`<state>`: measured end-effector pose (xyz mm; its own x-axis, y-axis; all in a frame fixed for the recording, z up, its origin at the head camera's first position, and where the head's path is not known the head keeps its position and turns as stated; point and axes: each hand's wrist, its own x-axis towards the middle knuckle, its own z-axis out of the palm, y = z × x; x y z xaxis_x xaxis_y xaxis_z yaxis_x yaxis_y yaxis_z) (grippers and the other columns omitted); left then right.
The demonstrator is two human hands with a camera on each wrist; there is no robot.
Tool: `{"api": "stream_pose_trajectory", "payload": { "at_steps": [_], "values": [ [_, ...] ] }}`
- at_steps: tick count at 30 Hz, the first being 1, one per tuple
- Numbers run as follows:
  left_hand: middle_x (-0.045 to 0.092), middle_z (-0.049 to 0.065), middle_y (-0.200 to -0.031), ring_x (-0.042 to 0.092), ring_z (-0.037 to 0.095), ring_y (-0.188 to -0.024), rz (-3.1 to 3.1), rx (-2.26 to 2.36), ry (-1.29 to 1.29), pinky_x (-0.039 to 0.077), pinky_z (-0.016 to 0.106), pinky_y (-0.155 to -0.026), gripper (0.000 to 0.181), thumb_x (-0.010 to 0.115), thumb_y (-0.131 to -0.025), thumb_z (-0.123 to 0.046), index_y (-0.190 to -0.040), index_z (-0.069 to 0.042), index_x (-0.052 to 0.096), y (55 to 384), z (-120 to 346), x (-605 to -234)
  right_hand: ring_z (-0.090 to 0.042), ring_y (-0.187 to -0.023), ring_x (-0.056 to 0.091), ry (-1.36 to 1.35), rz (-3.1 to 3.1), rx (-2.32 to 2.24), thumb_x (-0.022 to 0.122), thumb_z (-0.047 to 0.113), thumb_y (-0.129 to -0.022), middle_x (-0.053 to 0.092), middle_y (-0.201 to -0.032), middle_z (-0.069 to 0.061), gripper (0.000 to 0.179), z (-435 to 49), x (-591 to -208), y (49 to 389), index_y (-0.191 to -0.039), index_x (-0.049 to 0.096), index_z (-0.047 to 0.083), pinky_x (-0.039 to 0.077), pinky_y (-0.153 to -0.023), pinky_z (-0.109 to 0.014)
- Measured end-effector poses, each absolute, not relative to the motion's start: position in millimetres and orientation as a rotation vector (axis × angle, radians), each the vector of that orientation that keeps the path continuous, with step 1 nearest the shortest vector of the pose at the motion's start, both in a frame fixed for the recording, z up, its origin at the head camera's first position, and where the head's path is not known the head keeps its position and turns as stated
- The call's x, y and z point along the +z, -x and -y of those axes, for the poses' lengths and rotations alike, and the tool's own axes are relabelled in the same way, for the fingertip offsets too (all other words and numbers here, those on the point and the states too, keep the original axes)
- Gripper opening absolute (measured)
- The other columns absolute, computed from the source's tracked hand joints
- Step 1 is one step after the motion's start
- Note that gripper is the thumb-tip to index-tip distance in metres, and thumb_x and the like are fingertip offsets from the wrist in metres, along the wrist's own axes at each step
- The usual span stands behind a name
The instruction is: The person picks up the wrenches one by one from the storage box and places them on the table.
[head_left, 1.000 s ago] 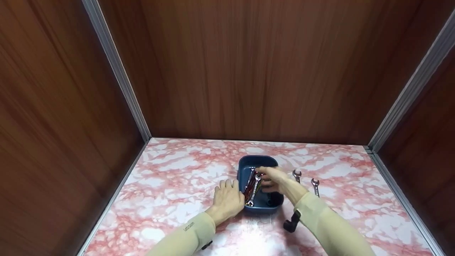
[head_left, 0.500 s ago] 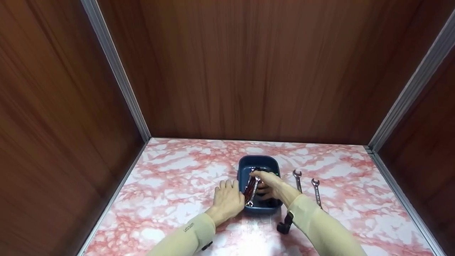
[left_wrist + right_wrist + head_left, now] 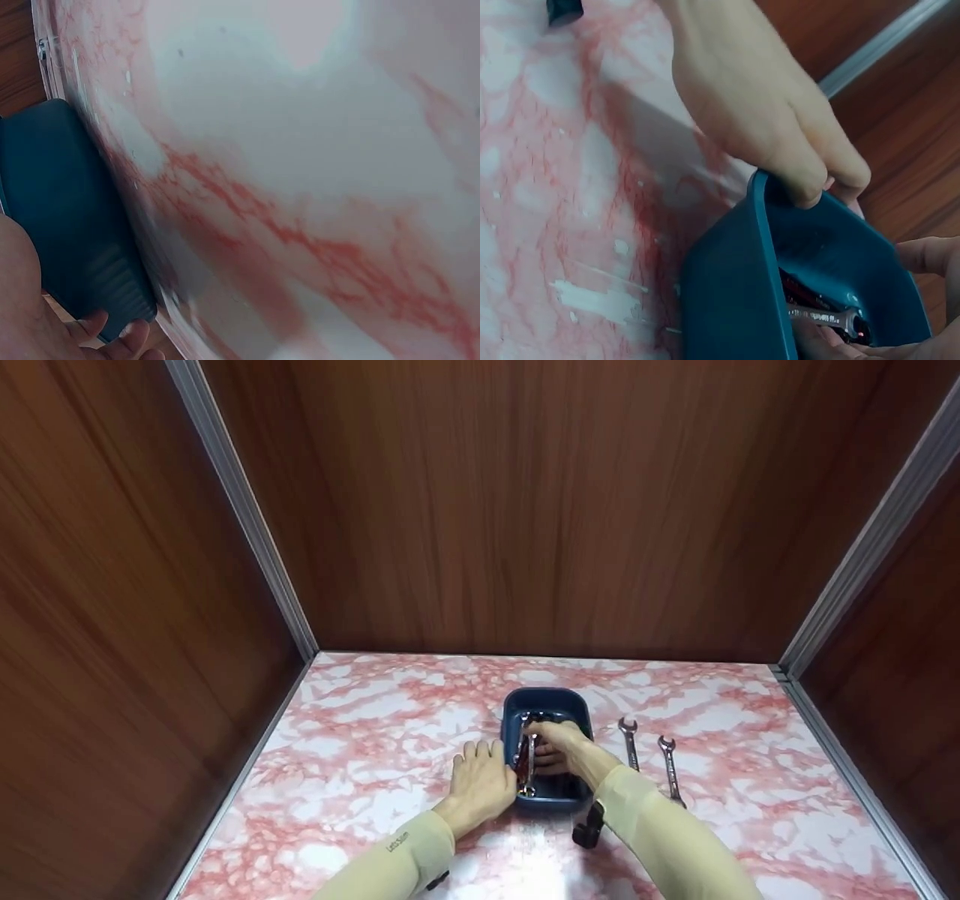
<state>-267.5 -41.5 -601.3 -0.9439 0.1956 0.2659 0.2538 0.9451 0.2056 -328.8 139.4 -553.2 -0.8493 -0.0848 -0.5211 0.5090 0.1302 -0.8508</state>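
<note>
A dark blue bin (image 3: 551,804) stands on the table, with a combination wrench (image 3: 531,763) and red tools (image 3: 799,289) inside. My left hand (image 3: 480,780) grips the bin's left rim; in the right wrist view a digit hooks over the edge, while the left wrist view shows fingers along the outer wall. Reaching down into the bin from the right is my right hand (image 3: 562,746). Its fingers are beside the wrench, and a gap shows between thumb and wrench in the right wrist view. Other fingertips are hidden in the bin.
Two more wrenches lie on the table to the right of the bin, a nearer-in wrench (image 3: 631,742) and an outer wrench (image 3: 671,771). Wood-grain panels (image 3: 487,510) enclose the red-and-white marbled table (image 3: 375,720) at the back and sides.
My right hand has moved left and lower into the bin. The upper end of the wrench in there has shifted slightly left. My left hand has stayed put.
</note>
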Motion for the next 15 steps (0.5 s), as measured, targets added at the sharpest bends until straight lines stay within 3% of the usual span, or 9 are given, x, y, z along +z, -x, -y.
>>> {"api": "stream_pose_trajectory", "payload": {
  "at_steps": [8,15],
  "values": [
    [0.068,0.014,-0.112,0.062,0.035,-0.111,2.874,-0.350,0.336,0.054,0.053,-0.090,0.028,0.054,-0.105,-0.031,-0.120,-0.009,0.061,267,42,-600,-0.031,-0.089,0.085,-0.453,-2.037,-1.773,0.080,0.016,-0.094,0.074,-0.131,-0.034,0.044,-134,-556,333,-0.128,0.063,-0.006,0.070,-0.091,-0.047],
    [0.068,0.014,-0.110,0.062,0.036,-0.109,2.869,-0.329,0.334,0.053,0.052,-0.088,0.028,0.053,-0.104,-0.032,-0.118,-0.009,0.061,267,42,-601,-0.022,-0.070,0.082,-0.460,-2.195,-1.709,0.085,0.003,-0.086,0.083,-0.090,-0.018,0.019,-125,-565,336,-0.100,0.072,-0.001,0.071,-0.075,-0.039]
  ]
}}
